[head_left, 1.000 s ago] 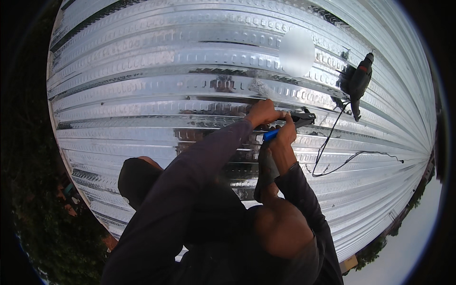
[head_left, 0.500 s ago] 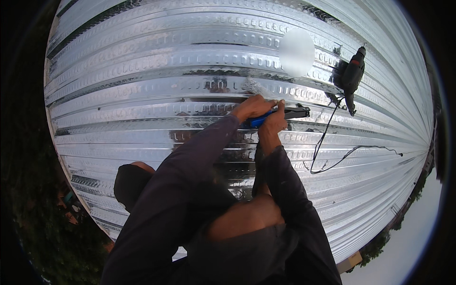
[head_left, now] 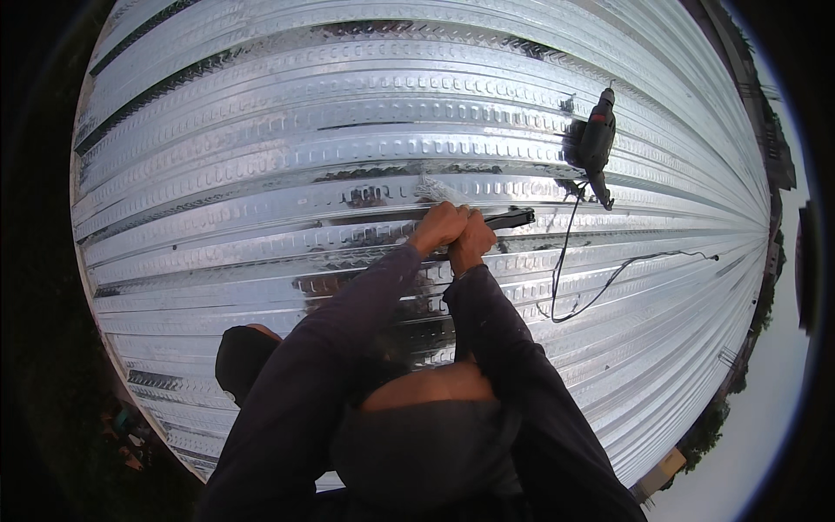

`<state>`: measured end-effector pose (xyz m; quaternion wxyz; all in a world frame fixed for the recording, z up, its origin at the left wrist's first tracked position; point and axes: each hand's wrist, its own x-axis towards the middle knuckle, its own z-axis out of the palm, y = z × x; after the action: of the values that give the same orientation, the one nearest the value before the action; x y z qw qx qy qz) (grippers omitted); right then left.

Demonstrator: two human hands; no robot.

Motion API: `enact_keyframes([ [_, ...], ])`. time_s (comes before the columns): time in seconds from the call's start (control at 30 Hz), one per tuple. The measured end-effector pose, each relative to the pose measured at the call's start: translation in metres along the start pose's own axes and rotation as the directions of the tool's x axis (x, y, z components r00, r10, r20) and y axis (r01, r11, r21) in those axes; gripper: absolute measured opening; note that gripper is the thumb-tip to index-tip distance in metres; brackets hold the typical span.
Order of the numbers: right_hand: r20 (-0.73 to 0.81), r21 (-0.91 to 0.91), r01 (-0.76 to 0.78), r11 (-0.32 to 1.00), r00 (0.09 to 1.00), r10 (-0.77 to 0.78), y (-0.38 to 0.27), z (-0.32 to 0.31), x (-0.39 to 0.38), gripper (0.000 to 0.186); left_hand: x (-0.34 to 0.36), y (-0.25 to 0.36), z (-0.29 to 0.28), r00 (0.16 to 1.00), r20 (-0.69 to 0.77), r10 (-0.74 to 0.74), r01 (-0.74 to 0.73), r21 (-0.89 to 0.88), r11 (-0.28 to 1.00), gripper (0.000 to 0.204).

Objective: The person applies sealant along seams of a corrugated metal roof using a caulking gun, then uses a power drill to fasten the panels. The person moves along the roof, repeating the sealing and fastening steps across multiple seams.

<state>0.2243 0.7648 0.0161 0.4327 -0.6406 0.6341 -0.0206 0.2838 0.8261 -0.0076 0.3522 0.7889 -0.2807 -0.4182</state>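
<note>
My left hand (head_left: 440, 226) and my right hand (head_left: 472, 240) are pressed together, both closed round a plier-like hand tool (head_left: 511, 218). Its dark metal end sticks out to the right of my right hand; the rest is covered by my fingers, so its exact kind cannot be told. Beneath the tool lies a ribbed, shiny metal sheet surface (head_left: 261, 187). Just beyond my hands, a small clump of thin whitish strands (head_left: 432, 186) rests on the ribs.
A dark power drill (head_left: 597, 137) lies on the metal at the far right. Its black cord (head_left: 600, 293) loops nearer to me. The sheet's edge (head_left: 85, 261) curves along the left, with dark greenery below. My bent knees and dark shoe (head_left: 243, 364) are close in.
My hands have drawn closer together, with my right fingers wrapped down. The tool's blue part, visible before, is now hidden. The view has shifted, and a bright round spot on the metal is gone.
</note>
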Motion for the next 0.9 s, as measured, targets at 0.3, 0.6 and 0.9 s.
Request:
enact_keyframes([
  [0.3, 0.208, 0.393, -0.411, 0.822, 0.911, 0.356, -0.013, -0.046, 0.036, 0.030, -0.003, -0.015, 0.001, 0.987, 0.151, -0.055, 0.104, -0.335, 0.937, 0.043],
  [0.6, 0.131, 0.405, -0.353, 0.844, 0.935, 0.329, -0.030, -0.047, 0.018, 0.036, 0.006, -0.019, 0.009, 0.948, 0.208, -0.240, 0.278, -0.176, 0.944, 0.051],
  [0.9, -0.013, 0.613, -0.220, 0.759, 0.957, 0.288, 0.015, -0.011, 0.022, 0.048, -0.015, 0.017, 0.008, 0.969, 0.154, -0.195, 0.246, -0.490, 0.837, 0.072],
])
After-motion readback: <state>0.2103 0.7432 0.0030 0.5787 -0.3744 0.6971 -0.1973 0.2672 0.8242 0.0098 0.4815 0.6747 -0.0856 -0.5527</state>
